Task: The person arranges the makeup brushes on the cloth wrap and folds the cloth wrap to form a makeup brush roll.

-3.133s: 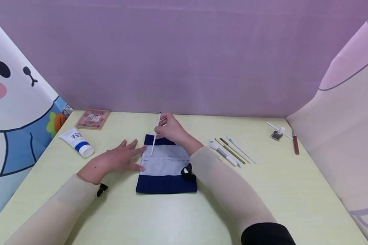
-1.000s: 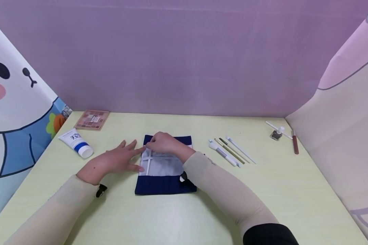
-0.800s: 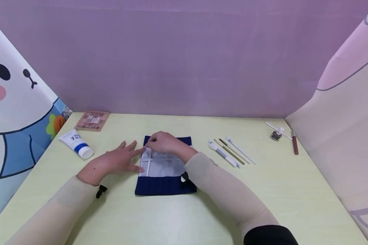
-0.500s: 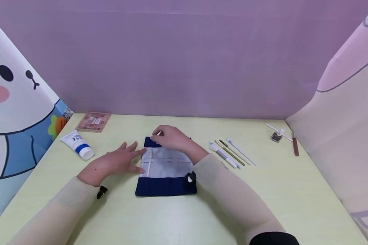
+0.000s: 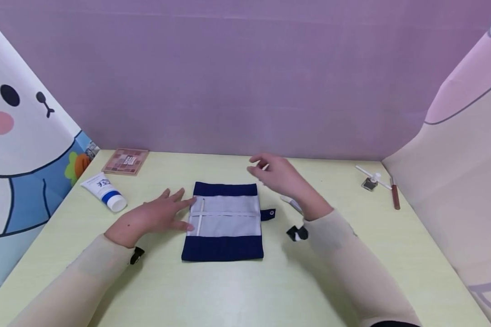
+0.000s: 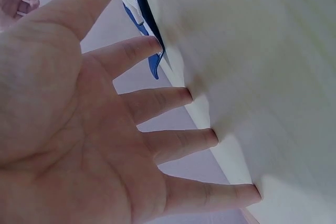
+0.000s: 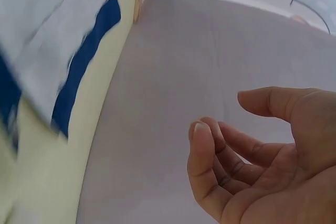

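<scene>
Your navy-and-grey snap-tab pouch [image 5: 231, 226] is lying flat, a slim white stick [image 5: 200, 220] resting near its left edge. Your left hand [image 5: 157, 214], fingers spread, is touching that edge; your right hand [image 5: 281, 177], loosely curled, is hovering off its far-right corner.

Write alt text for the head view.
A left hand touches the edge of a navy and grey cloth case bearing one slim white stick; an empty right hand hovers above the table. A tube and palette lie left.
</scene>
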`<act>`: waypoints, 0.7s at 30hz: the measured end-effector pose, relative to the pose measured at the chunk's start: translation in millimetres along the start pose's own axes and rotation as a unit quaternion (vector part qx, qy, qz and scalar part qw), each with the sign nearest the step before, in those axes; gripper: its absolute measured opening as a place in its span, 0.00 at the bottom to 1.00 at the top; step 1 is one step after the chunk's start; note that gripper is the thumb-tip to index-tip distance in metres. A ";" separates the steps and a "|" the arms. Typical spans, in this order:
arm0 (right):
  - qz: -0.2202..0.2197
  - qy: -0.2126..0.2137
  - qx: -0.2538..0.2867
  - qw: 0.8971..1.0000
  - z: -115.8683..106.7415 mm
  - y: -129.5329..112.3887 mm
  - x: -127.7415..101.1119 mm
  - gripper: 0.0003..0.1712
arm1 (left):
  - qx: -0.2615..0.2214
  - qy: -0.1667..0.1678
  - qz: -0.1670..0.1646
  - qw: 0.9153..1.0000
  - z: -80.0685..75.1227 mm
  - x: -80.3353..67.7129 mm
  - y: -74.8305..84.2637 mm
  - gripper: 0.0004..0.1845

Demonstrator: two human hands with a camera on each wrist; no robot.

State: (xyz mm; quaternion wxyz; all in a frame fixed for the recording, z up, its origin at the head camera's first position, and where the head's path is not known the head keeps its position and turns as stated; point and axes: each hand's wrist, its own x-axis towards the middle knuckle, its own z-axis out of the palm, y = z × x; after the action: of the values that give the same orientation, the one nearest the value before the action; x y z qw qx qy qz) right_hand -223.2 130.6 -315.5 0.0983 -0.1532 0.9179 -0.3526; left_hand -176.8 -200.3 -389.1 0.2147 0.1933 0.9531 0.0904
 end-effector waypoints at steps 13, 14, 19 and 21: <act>0.028 -0.002 -0.039 0.999 -26.8 79.5 -26.5 0.26 | -0.002 -0.002 -0.009 1.000 0.8 -0.6 0.2 0.48; 0.029 -0.004 -0.041 0.999 -26.8 85.5 -27.7 0.26 | -0.002 -0.002 -0.009 1.000 0.8 -0.7 0.2 0.48; 0.045 -0.018 -0.044 0.998 -26.5 106.9 -33.6 0.24 | 0.000 0.002 -0.010 1.000 0.3 -0.5 1.5 0.49; 0.051 -0.028 -0.038 0.998 -25.6 111.1 -35.9 0.22 | 0.000 0.004 -0.008 1.000 -0.5 -0.7 2.5 0.49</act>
State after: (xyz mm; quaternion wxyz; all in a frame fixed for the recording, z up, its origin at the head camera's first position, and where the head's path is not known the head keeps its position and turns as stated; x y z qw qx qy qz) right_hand -220.6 237.3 -369.4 0.1358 -0.1194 0.9342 -0.3076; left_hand -175.6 -198.4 -387.8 0.2121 0.1854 0.9553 0.0899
